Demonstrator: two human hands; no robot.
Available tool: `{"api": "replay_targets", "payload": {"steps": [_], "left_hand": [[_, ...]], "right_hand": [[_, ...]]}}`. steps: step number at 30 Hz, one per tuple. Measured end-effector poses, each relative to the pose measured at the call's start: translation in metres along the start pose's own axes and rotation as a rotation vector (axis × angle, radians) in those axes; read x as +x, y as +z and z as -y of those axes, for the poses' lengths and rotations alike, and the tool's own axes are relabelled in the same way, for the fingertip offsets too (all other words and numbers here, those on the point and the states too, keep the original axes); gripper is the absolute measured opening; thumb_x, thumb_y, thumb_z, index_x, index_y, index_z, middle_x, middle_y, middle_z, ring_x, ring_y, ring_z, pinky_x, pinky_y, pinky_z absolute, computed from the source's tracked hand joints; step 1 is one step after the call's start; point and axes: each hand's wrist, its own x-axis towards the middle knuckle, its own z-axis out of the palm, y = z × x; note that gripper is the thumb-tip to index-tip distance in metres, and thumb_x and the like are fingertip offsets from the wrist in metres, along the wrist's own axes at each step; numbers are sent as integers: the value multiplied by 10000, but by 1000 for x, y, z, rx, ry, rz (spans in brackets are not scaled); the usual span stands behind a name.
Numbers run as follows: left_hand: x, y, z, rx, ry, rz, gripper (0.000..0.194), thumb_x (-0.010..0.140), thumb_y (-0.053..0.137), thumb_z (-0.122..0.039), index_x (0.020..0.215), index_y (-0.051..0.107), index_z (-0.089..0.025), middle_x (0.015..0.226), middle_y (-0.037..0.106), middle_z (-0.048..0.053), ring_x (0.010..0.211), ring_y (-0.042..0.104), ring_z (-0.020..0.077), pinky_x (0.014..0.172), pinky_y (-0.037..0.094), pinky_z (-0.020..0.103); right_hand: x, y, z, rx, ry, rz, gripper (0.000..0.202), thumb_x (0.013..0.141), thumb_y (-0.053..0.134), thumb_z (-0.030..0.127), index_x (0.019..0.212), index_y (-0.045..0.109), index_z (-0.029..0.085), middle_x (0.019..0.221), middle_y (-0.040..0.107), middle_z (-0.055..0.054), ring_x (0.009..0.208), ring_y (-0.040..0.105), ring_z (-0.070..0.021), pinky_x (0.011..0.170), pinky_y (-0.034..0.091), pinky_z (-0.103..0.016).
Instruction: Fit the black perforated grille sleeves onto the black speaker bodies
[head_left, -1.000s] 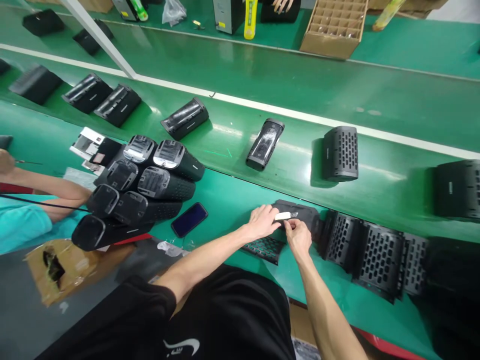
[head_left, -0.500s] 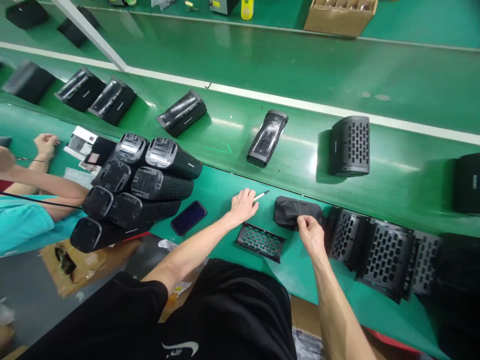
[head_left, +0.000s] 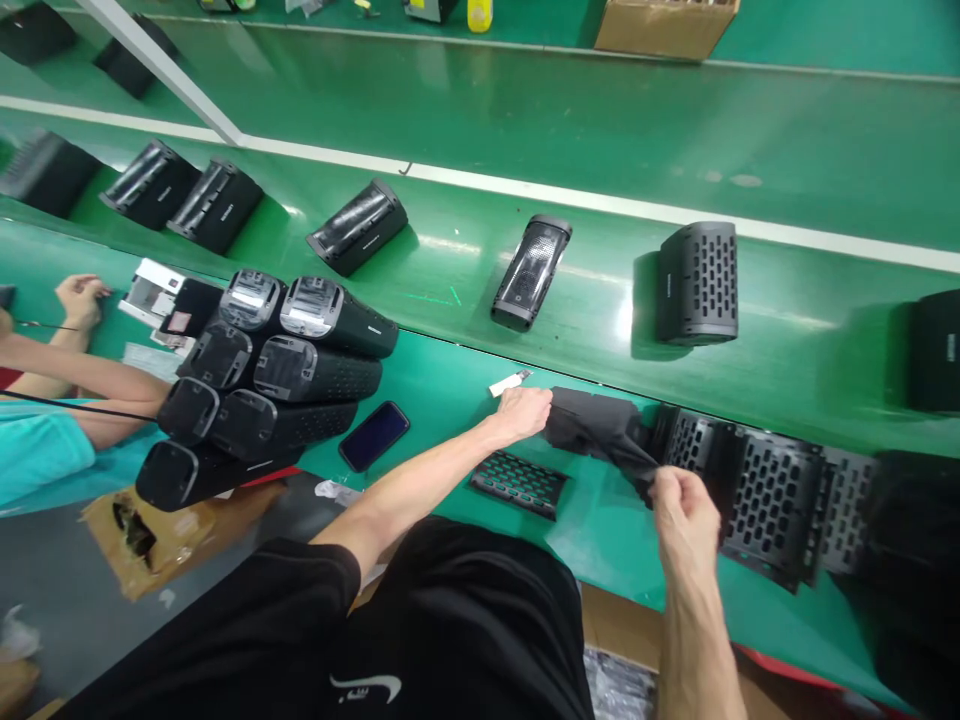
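A black piece of thin cloth (head_left: 592, 420) is stretched between my hands over the green table. My left hand (head_left: 523, 412) pinches its left edge with closed fingers. Its right end is drawn up in my right hand (head_left: 682, 505), also closed. Just beyond my left hand lies a small white tool with a dark tip (head_left: 508, 383), resting on the table. A black perforated grille panel (head_left: 521, 484) lies flat below the cloth, nearer my body. More perforated panels (head_left: 772, 500) stand close together to the right of my right hand.
Several black speakers (head_left: 319, 368) are piled at left beside a phone (head_left: 374, 436). On the green surface beyond the table edge stand more speakers (head_left: 697, 285). A co-worker's arm (head_left: 82, 365) rests at far left. A cardboard box (head_left: 664, 28) sits at the top.
My left hand has put down the white tool and moved right onto the cloth. My right hand has moved right and toward me, pulling the cloth's end out.
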Motion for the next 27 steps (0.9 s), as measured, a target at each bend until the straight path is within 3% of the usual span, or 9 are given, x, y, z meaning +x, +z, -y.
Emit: {"api": "replay_targets", "payload": {"steps": [5, 8, 10, 11, 13, 16, 18, 22, 27], "left_hand": [[4, -5, 12, 88, -22, 18, 311, 1010, 438, -241, 1139, 702, -140, 1085, 743, 174, 1020, 715, 314, 889, 527, 437], [6, -5, 16, 121, -30, 26, 295, 987, 455, -211, 1132, 699, -131, 1087, 740, 179, 1048, 709, 319, 878, 531, 434], [7, -4, 16, 133, -33, 23, 297, 985, 455, -215, 1152, 687, -133, 1121, 733, 179, 1063, 705, 315, 881, 530, 432], [7, -4, 15, 137, -37, 20, 298, 985, 454, -217, 1160, 681, -135, 1133, 728, 177, 1062, 705, 310, 884, 529, 431], [6, -6, 13, 143, -52, 13, 293, 984, 458, -232, 1164, 670, -139, 1146, 721, 169, 1053, 706, 302, 886, 527, 426], [0, -12, 12, 149, -79, -10, 342, 995, 495, -356, 1242, 621, -156, 1205, 693, 153, 1067, 695, 297, 892, 526, 419], [-6, -17, 16, 141, -114, -76, 410, 1004, 499, -447, 1319, 563, -192, 1273, 659, 132, 1125, 669, 287, 913, 524, 411], [-18, -26, 42, 141, -212, -150, 374, 973, 568, -429, 1294, 550, -237, 1316, 616, 109, 1224, 590, 276, 952, 518, 395], [-24, -32, 64, 66, -193, -67, 284, 992, 546, -366, 1238, 584, -229, 1215, 650, 75, 1110, 632, 236, 952, 518, 369]], "right_hand": [[-23, -17, -10, 179, 47, -182, 335, 822, 677, 492, 961, 729, 192, 920, 714, -49, 791, 633, -221, 794, 506, -386], [-31, -23, -5, 453, 34, -414, 141, 763, 688, 349, 794, 695, 211, 916, 727, -52, 781, 660, -236, 757, 540, -409], [-35, -25, 2, 618, -53, -501, 125, 731, 695, 284, 681, 592, 235, 880, 728, -44, 754, 665, -231, 707, 548, -397], [-36, -23, 6, 649, -98, -455, 180, 734, 704, 273, 659, 543, 242, 859, 726, -37, 717, 654, -216, 667, 539, -374], [-38, -10, 13, 596, -130, -178, 238, 774, 717, 311, 676, 511, 244, 801, 703, -16, 602, 587, -168, 568, 477, -310], [-30, 36, 21, 325, -99, 311, 232, 800, 715, 447, 810, 616, 237, 708, 643, 10, 517, 477, -134, 506, 381, -274], [-17, 72, 22, 121, -120, 479, 345, 778, 690, 498, 980, 704, 219, 690, 641, 11, 540, 487, -152, 543, 398, -295], [8, 111, 17, -11, -114, 517, 678, 788, 608, 547, 1351, 664, 172, 677, 662, 14, 588, 546, -184, 607, 437, -322], [17, 110, 15, 275, 146, 522, 874, 722, 714, 618, 1423, 573, 115, 634, 658, 37, 447, 419, -123, 439, 322, -257]]}}
